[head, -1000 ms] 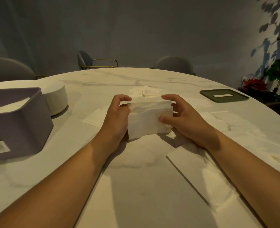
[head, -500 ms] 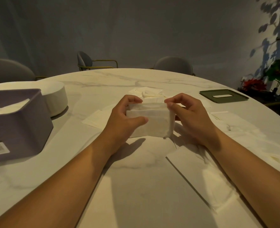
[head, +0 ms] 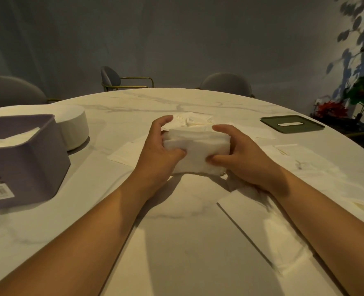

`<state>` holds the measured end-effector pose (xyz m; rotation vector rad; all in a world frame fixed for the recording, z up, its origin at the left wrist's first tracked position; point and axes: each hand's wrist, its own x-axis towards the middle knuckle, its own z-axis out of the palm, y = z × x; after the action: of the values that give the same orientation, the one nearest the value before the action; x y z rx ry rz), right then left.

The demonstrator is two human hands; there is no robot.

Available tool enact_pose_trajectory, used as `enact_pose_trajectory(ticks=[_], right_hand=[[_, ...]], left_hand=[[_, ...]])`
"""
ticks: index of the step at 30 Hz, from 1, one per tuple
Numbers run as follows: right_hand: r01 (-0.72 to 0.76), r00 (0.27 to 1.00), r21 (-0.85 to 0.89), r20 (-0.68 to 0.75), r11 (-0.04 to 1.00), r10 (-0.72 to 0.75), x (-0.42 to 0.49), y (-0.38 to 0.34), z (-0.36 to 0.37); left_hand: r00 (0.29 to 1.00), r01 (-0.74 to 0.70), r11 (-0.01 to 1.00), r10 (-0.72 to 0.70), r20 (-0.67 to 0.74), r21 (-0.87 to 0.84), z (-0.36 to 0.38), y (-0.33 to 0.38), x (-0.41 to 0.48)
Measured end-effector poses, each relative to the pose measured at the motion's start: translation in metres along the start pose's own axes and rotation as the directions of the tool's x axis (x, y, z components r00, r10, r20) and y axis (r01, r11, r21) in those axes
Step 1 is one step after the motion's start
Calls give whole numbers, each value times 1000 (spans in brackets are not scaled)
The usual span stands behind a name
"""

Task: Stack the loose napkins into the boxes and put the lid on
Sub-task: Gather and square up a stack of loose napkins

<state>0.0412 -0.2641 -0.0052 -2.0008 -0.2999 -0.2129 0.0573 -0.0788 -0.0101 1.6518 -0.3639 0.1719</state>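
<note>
A thick stack of white napkins [head: 196,150] stands on the marble table [head: 176,221] in the middle of the view. My left hand [head: 157,150] grips its left end, thumb in front and fingers over the top. My right hand [head: 238,154] grips the right end the same way. A purple box [head: 27,163] stands at the left with a napkin inside it. The dark green lid [head: 292,123] with a slot lies flat at the far right. Loose napkins [head: 268,227] lie under and around my right forearm.
A white round container [head: 74,127] sits behind the purple box. More loose napkins [head: 125,153] lie left of the stack and behind it [head: 193,120]. Grey chairs [head: 225,83] ring the far side of the table. A plant [head: 362,92] stands at the right.
Both hands have closed in on the napkin stack and squared it up. The stack has dropped from tilted and lifted to resting on the table, with both thumbs now pressed on its front.
</note>
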Motion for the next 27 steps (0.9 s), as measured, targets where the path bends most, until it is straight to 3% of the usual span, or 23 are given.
enact_pose_trajectory(ticks=[3,7,12,15,18,22,27], right_hand=[[32,999,22,7,999,-32,0,-1,-3],[-41,992,32,116,999,37,-3,-3,0],[-56,998,1,-42,998,56,-3,-6,1],[-113,988,191,-80,975,130,-7,-12,-1],[-223,953,436,-88,872,289,-13,-24,5],[-270,920,584,-78,766,384,-27,-33,21],[-228,917,413,-213,882,337,-31,-55,33]], left_hand=[[999,33,999,-34,11,36,2,1,1],[995,66,994,-72,72,88,3,0,0],[994,88,991,-94,58,100,3,3,-3],[982,163,987,-162,100,-6,1,6,-5],[951,286,943,-258,169,-171,-3,10,-12],[905,380,910,-328,271,-167,-9,19,-20],[910,315,949,-303,282,2,-19,36,-38]])
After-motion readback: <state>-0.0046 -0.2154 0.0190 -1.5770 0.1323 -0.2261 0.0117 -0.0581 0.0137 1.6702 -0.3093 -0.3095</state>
